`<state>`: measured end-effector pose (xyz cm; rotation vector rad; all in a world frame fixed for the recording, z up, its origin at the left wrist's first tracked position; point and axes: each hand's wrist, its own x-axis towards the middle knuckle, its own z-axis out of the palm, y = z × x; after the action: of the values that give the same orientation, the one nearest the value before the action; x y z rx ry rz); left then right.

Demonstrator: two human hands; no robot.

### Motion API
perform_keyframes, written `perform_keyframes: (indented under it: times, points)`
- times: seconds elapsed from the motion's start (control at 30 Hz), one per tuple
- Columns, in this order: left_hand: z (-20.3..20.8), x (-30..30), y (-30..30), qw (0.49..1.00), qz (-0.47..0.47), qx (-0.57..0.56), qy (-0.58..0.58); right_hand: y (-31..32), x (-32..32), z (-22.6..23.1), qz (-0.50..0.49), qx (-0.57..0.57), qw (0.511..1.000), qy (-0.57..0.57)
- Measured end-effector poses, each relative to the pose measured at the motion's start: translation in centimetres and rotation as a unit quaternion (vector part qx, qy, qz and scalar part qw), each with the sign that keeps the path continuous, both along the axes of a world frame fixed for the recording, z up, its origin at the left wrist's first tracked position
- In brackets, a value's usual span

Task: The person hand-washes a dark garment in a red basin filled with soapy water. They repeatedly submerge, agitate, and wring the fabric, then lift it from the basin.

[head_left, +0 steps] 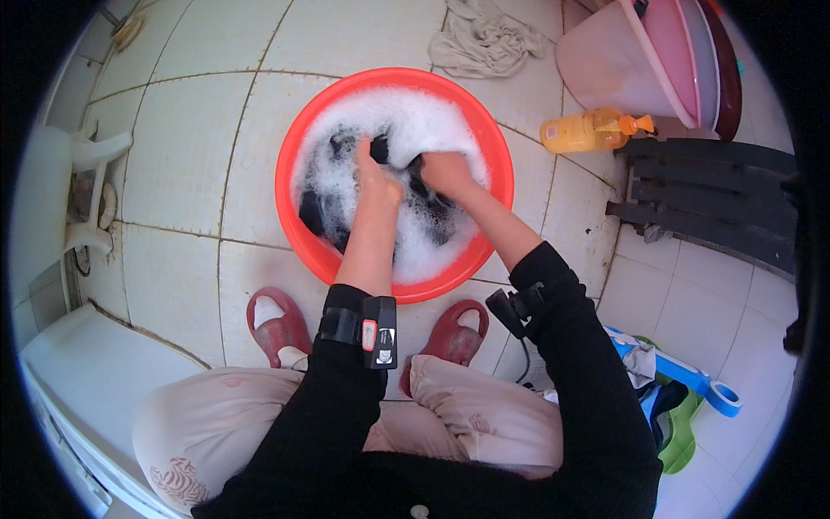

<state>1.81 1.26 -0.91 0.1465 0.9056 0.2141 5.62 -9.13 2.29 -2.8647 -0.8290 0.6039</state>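
Head view: the fingers of the left hand (373,176) and right hand (444,173) are dipping into white suds (432,112) among black cloth (312,214); whether they are grasping it, I cannot tell. The cloth is soaking inside a red basin (288,173), which is standing on the tiled floor (186,156) near a yellow bottle (572,132).

Soft, fairly bright light falls evenly over the floor tiles (186,164), their seams bowing toward blackened edges.
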Motion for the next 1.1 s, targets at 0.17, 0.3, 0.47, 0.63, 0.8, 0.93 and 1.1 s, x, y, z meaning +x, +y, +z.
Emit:
perform_keyframes:
  times: [0.17,0.3,0.47,0.63,0.8,0.93,1.1]
  points:
    - [-0.6,0.4,0.9,0.998,0.008,-0.032,-0.055,-1.1,1.0,4.1,-0.111,0.385,0.867,0.296]
    - [-0.9,0.2,1.1,0.989,-0.018,-0.007,-0.148,-0.3,-1.7,7.4,-0.039,0.303,0.931,0.199]
    - [-0.5,-1.5,-2.0,0.986,0.011,-0.022,-0.167,1.7,-2.3,7.8,-0.045,0.214,0.975,0.036]
    - [-0.1,-1.0,-2.3,0.999,-0.039,0.024,0.029,0.1,0.2,3.7,-0.010,0.243,0.957,-0.155]
    - [-0.3,-0.4,-0.3,0.999,-0.021,0.039,-0.001,-1.3,-1.2,-0.4,0.081,0.061,0.986,-0.133]
    - [0.1,-0.2,-0.6,1.000,0.011,0.000,-0.027,-0.2,0.7,-0.5,0.009,-0.021,0.995,0.092]
    - [1.4,-0.3,0.5,0.995,-0.050,-0.064,-0.059,-0.3,1.2,3.7,-0.146,0.385,0.873,0.260]
